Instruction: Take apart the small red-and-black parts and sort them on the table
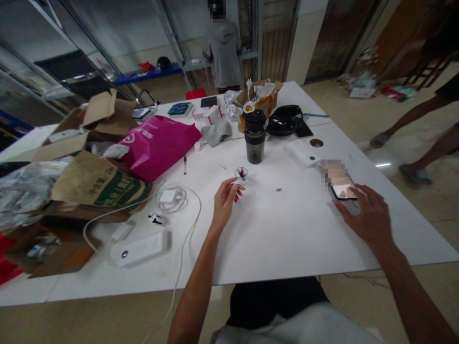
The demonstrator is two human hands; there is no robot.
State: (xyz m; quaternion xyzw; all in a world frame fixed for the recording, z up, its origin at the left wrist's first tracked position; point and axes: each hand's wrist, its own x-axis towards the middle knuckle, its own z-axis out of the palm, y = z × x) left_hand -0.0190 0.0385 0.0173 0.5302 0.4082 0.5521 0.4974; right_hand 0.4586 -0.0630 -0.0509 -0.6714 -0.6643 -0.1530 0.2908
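Note:
My left hand (226,198) is over the middle of the white table (287,239), fingers apart and loosely bent. Its index fingertip comes up to a small clear cup (241,173) with dark and red bits inside. Red spots show at the fingertips; I cannot make out what they are. On the right, my right hand (371,217) has its thumb and index finger at the two sides of a phone's near end. The phone (344,186) has a lit screen and is tilted beside a white device (303,153). A tiny metallic piece (278,190) lies between the hands.
Behind the cup stands a dark shaker bottle (255,138), near a shiny black case (285,119). Leftward are a magenta bag (158,143), open cartons (60,248), a coiled white cable (171,198) and a white power bank (143,248). Other people stand beyond the table.

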